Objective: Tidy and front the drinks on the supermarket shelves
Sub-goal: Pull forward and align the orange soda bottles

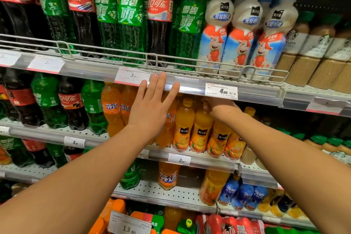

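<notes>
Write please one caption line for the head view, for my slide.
Left hand held open before the shelf rail, right hand reaching among orange juice bottles.

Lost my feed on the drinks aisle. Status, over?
Left hand open, fingers on the shelf edge strip. Right hand reaching among orange juice bottles, grip hidden. Nothing blocking.

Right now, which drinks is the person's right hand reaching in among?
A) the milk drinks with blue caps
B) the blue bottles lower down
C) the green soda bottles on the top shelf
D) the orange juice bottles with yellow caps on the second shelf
D: the right hand sits under the shelf edge at the tops of the orange juice bottles, while the left hand is held flat with straight fingers against the price strip above.
</notes>
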`<action>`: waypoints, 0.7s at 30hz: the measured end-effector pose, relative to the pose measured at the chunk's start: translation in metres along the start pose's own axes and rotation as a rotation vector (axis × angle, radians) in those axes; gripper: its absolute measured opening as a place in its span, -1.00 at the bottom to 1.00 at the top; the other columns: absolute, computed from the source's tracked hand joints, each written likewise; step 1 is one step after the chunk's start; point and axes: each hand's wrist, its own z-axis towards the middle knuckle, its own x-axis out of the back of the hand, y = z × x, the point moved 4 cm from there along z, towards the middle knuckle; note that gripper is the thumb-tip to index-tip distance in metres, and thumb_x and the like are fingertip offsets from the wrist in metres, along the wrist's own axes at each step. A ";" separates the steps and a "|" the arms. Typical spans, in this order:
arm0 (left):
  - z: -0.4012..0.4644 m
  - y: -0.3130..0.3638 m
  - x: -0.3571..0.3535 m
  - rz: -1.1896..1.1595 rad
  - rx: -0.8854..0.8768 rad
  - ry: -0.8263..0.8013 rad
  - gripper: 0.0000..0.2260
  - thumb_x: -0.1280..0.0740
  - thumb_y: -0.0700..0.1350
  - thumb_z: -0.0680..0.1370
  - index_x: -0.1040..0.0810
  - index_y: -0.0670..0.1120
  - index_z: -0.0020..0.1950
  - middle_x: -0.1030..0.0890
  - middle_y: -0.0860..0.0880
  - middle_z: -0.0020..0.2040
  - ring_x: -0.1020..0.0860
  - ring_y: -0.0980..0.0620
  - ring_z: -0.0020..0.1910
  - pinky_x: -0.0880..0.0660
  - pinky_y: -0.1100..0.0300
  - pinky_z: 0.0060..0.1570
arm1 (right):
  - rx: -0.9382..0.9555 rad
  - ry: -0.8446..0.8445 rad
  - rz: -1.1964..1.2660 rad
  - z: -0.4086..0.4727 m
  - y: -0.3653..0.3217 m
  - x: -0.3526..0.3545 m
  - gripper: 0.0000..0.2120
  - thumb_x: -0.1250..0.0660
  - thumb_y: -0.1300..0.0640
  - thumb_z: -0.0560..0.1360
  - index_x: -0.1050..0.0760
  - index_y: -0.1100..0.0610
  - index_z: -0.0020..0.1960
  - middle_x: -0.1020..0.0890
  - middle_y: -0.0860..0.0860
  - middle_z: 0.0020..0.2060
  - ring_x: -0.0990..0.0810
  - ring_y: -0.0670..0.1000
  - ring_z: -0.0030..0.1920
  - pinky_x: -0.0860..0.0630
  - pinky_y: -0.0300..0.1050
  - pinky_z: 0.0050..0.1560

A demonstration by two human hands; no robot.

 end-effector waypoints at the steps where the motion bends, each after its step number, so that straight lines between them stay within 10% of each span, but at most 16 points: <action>1: 0.000 0.000 0.000 0.001 0.001 -0.005 -0.03 -0.33 -0.15 0.43 0.40 0.01 0.51 0.21 -0.25 0.55 0.26 -0.24 0.52 0.31 -0.13 0.43 | 0.013 0.009 0.017 0.002 0.000 0.000 -0.69 -0.12 0.14 0.63 -0.46 0.17 0.32 -0.50 0.14 0.29 -0.43 0.16 0.31 -0.32 0.00 0.22; 13: 0.000 0.000 0.000 0.032 0.019 -0.014 -0.02 -0.34 -0.15 0.43 0.40 0.02 0.51 0.22 -0.23 0.56 0.25 -0.23 0.53 0.31 -0.12 0.43 | 0.073 0.061 0.028 0.001 -0.001 0.003 -0.67 -0.14 0.11 0.61 -0.46 0.16 0.32 -0.54 0.16 0.23 -0.47 0.19 0.27 -0.34 0.00 0.18; 17: 0.000 -0.001 0.000 0.035 0.012 -0.014 -0.01 -0.34 -0.15 0.43 0.43 0.02 0.50 0.23 -0.23 0.55 0.25 -0.23 0.53 0.29 -0.12 0.44 | 0.197 0.200 -0.062 -0.024 -0.001 0.005 -0.62 -0.17 0.11 0.59 -0.33 0.12 0.40 -0.49 -0.02 -0.20 -0.52 0.12 0.03 -0.34 0.04 0.22; 21: 0.001 -0.004 0.002 0.017 0.001 -0.054 -0.01 -0.33 -0.11 0.45 0.45 0.06 0.49 0.26 -0.21 0.56 0.27 -0.20 0.53 0.25 -0.11 0.46 | 0.489 0.320 0.008 -0.069 -0.015 0.006 -0.51 -0.24 0.05 0.58 -0.27 0.06 0.48 -0.48 0.03 0.29 -0.43 0.08 0.32 -0.37 -0.02 0.31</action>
